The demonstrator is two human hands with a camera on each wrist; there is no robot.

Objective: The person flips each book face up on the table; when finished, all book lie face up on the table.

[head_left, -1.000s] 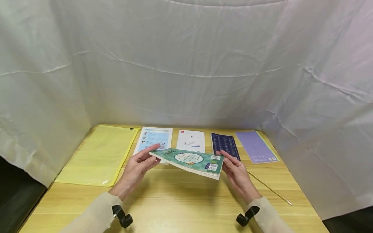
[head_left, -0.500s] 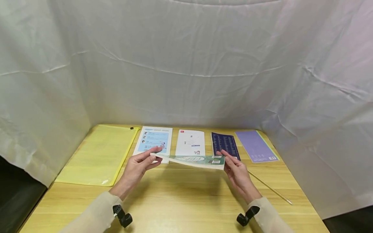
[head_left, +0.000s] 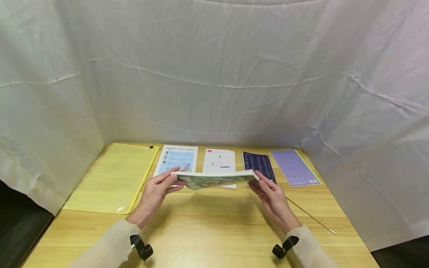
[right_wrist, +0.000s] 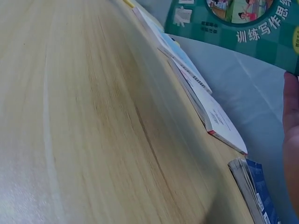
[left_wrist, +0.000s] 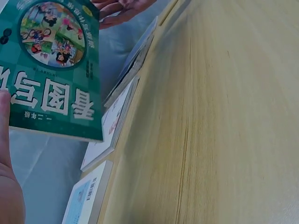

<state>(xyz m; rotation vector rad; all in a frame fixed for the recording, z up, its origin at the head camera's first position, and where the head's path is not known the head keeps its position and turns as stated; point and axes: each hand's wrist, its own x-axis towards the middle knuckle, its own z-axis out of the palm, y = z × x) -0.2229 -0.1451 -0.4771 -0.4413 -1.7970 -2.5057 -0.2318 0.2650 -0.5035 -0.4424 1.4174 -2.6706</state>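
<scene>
Clock set on the middle of the tabletop [head_left: 214, 234], 12 at the far edge. Green book [head_left: 214, 181] raised off the wood toward 12, held level between your 2 hands, its page edge uppermost and cover strongly foreshortened. Your left hand [head_left: 156, 192] pinches the 9 o'clock end, thumb against fingers; your right hand [head_left: 273, 199] pinches the 3 o'clock end likewise. Left wrist view: cover has a round panel of cartoon figures, big white characters.

On the wood, clockwise: yellow zip pouch [head_left: 110, 180] at 10; white-and-blue booklet [head_left: 179, 158] at 11, just beside it; white booklet [head_left: 219, 160] at 12, partly hidden behind your book; navy booklet [head_left: 257, 163] at 1; purple notebook [head_left: 291, 167] at 2; slim pencil [head_left: 311, 214] at 3, slanting. Pale cloth [head_left: 214, 100] hangs behind.
</scene>
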